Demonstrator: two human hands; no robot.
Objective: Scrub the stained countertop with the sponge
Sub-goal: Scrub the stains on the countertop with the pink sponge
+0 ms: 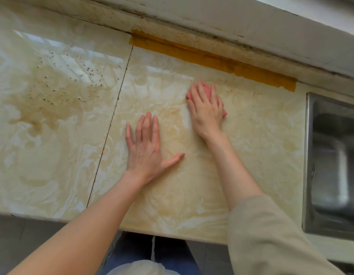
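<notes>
Two hands on the countertop (pixel 192 185). Pink sponge (pixel 206 90) is pressed flat under the right hand (pixel 206 110), near the tape (pixel 211 58) at 12 o'clock. Left hand (pixel 146 147) is spread open, bracing. Scrubbing underway; the brown stain (pixel 37 116) at 9 o'clock likely needs firm strokes next.

Grimy white wall ledge (pixel 211 18) behind, steel sink (pixel 334 165) right, grey floor (pixel 23 239) below.
</notes>
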